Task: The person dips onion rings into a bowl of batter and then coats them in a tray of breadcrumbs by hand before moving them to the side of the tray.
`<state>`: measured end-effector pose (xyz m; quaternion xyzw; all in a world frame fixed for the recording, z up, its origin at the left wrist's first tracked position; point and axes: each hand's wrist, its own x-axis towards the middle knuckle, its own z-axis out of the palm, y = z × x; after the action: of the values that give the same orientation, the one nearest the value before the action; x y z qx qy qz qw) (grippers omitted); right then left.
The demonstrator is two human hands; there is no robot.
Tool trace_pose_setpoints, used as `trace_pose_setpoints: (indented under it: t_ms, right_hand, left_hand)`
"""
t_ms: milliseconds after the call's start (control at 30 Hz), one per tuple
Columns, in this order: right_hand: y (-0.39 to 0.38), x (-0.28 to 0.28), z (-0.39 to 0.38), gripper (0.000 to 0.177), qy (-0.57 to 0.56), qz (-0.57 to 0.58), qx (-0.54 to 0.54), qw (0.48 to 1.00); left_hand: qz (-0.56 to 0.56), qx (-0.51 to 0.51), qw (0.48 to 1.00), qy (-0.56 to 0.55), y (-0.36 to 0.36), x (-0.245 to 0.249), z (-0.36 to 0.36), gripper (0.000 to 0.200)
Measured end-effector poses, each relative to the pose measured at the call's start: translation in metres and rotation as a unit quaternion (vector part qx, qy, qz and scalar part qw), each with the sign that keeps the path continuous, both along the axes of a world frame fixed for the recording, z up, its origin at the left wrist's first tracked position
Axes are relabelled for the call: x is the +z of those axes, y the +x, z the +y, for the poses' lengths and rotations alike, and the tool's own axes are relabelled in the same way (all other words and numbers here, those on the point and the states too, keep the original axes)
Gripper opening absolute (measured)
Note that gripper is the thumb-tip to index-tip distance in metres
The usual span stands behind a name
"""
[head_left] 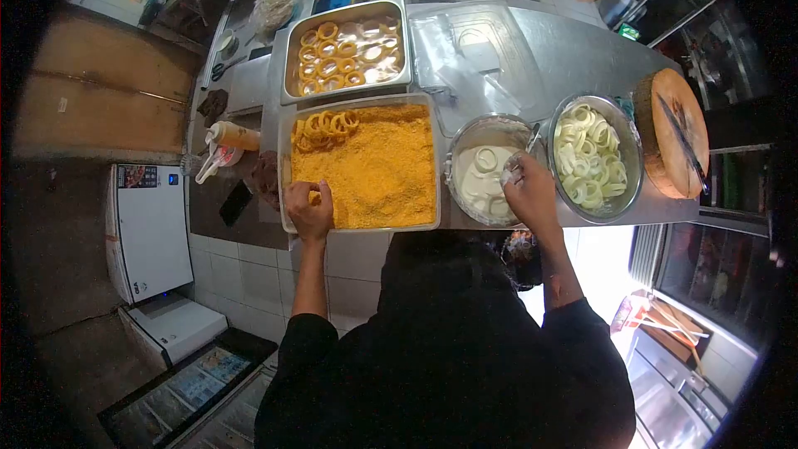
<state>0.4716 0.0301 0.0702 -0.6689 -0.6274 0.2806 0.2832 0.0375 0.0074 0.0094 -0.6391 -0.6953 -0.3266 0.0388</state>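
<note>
My left hand (pixel 309 211) is at the near left corner of a plastic tub of orange breadcrumbs (pixel 374 175), its fingers curled; what they hold, if anything, is hidden. Crumbed onion rings (pixel 326 127) lie in the tub's far left corner. Over the right side of a bowl of pale batter (pixel 474 187) is my right hand (pixel 532 194), fingers pinched together and whitened with batter. I cannot make out what is in that pinch. A ring (pixel 486 159) sits in the batter. Right of it, a metal bowl (pixel 637 168) holds many raw onion rings (pixel 590 154).
Behind the tub, a metal tray (pixel 406 54) holds crumbed rings in rows. A knife (pixel 683 143) lies on a round wooden chopping block (pixel 665 108) at the right. A clear lid (pixel 515 58), a bottle (pixel 233 135) and a phone (pixel 236 203) are also on the table.
</note>
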Motion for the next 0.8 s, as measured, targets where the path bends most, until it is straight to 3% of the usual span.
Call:
trace_pose_setpoints:
  t_ms: [233,300,333,400,467,533,600,667,800]
  right_hand:
    - [-0.012,0.004,-0.003,0.030,0.144,-0.003,-0.040,0.989]
    - [-0.003,-0.014,-0.010,0.035,-0.053,0.069,0.157,0.984]
    - [-0.005,-0.020,-0.014,0.035,-0.054,0.069,0.159,0.983]
    - [-0.010,-0.024,-0.017,0.037,0.079,0.018,0.109,0.991]
    - [-0.010,-0.018,-0.015,0.036,0.068,0.036,0.066,0.995]
    - [0.000,-0.016,-0.009,0.032,-0.071,0.068,0.177,0.979]
    - [-0.004,-0.018,-0.012,0.030,-0.062,0.112,0.119,0.985]
    - [-0.004,-0.023,-0.010,0.027,0.055,0.085,0.110,0.989]
    - [-0.006,-0.019,-0.010,0.025,-0.001,0.102,0.126,0.987]
  left_hand:
    - [-0.008,-0.003,1.000,0.013,-0.002,-0.002,0.001,0.020]
    - [-0.016,-0.001,1.000,0.011,-0.002,0.000,0.001,0.020]
    - [-0.024,-0.003,1.000,0.005,-0.001,0.000,-0.001,0.020]
    - [-0.027,-0.001,1.000,0.007,0.000,0.001,0.000,0.020]
    - [-0.028,0.006,1.000,0.008,0.001,0.002,-0.001,0.019]
    - [-0.019,0.004,1.000,-0.010,0.000,0.002,-0.001,0.019]
    - [-0.011,-0.001,1.000,-0.008,-0.003,0.000,-0.002,0.020]
    - [-0.002,-0.005,1.000,-0.006,-0.005,-0.003,-0.001,0.020]
    - [-0.007,-0.025,0.999,0.032,-0.004,-0.007,0.002,0.020]
